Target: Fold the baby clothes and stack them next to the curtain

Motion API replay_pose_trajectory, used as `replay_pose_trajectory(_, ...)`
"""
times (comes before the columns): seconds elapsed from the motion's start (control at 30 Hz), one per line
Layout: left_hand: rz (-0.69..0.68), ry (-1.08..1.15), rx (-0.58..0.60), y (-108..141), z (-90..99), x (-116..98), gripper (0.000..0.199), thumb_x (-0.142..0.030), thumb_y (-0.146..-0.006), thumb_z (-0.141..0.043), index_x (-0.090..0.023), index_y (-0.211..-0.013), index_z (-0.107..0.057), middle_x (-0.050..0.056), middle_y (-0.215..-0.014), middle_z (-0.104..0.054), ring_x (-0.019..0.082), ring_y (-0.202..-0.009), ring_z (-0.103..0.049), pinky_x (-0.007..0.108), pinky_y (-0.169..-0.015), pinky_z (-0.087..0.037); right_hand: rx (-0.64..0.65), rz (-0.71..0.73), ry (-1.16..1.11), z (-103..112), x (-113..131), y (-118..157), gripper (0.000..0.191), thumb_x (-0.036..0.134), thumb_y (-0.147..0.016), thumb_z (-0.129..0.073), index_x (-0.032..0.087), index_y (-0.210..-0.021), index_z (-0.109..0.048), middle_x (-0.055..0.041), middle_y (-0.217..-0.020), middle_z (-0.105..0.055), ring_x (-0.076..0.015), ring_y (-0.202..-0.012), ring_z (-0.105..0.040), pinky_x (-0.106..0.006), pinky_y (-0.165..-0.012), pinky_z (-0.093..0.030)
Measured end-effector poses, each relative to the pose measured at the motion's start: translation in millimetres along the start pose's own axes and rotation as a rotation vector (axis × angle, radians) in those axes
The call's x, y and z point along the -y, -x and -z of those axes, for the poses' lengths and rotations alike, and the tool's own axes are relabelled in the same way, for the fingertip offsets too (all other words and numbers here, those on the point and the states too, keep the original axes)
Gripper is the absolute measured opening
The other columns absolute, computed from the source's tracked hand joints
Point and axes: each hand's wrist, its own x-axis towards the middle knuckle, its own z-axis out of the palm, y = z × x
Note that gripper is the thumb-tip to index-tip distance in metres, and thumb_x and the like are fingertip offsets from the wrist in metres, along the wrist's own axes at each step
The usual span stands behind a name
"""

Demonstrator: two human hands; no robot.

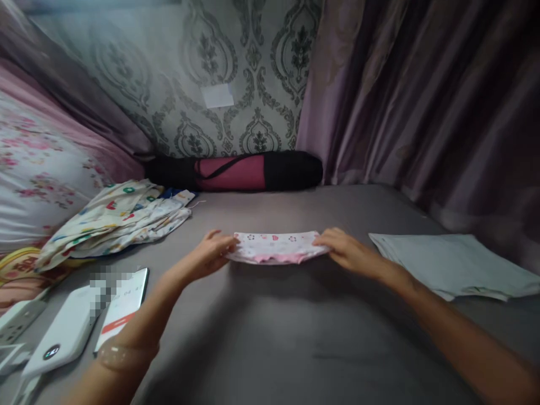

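A small white cloth [274, 246] with pink and dark printed motifs and a pink edge is stretched between both hands, above the grey sheet [261, 332]. My left hand [213, 252] pinches its left end. Its right end is gripped by the closed fingers of my right hand [343, 247]. The cloth casts a shadow on the sheet below. A clear bracelet circles my left wrist.
Patterned clothes [122, 219] lie at the left, near a phone [122, 309], a white power bank [63, 332] and a power strip [19, 320]. Folded pale fabric [451, 264] lies at the right. A black and maroon bag [236, 172] rests by the wall.
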Motion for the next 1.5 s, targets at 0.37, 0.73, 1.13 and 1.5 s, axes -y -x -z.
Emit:
replay_pose_trajectory(0.37,0.038,-0.011,0.036,56.2,-61.2,-7.5,0.045,-0.006,-0.076,-0.039,-0.022,-0.116,-0.053,0.008,-0.140,-0.052,0.021,-0.133,-0.044,0.052,-0.114,-0.023,0.117,-0.059,0.088,-45.9,31.3,50.9,0.056,-0.004,-0.075,-0.043,0.022,-0.122,-0.060,-0.0086,-0.107,-0.058,-0.0207,-0.099,-0.052,-0.035,-0.087,-0.046)
replay_pose_trajectory(0.73,0.210,-0.052,-0.203,-27.5,-76.9,-73.8,0.041,-0.025,-0.095,-0.033,-0.013,-0.129,-0.051,0.013,-0.142,-0.049,0.024,-0.138,-0.036,0.048,-0.115,-0.025,-0.026,-0.265,0.218,-92.4,52.8,-35.1,0.054,0.023,-0.094,-0.031,0.009,-0.146,-0.035,-0.0116,-0.153,-0.032,-0.0254,-0.143,-0.022,-0.046,-0.116,-0.018)
replay_pose_trajectory(1.13,0.348,-0.275,-0.002,-48.8,-121.4,-71.5,0.054,-0.036,-0.098,-0.025,-0.011,-0.145,-0.037,0.015,-0.151,-0.035,0.031,-0.140,-0.030,0.054,-0.114,-0.023,0.123,-0.367,0.260,-132.0,43.1,-56.4,0.059,0.031,-0.094,-0.028,0.010,-0.149,-0.032,-0.0089,-0.156,-0.023,-0.0298,-0.144,-0.018,-0.052,-0.116,-0.013)
replay_pose_trajectory(1.5,0.338,-0.246,-0.042,-69.8,-114.7,-54.6,0.053,-0.034,-0.099,-0.023,-0.010,-0.143,-0.039,0.014,-0.150,-0.038,0.028,-0.140,-0.031,0.052,-0.115,-0.021,0.063,-0.346,0.258,-132.5,31.7,-73.4,0.057,0.028,-0.095,-0.026,0.006,-0.148,-0.032,-0.0126,-0.153,-0.030,-0.0240,-0.143,-0.023,-0.044,-0.117,-0.014)
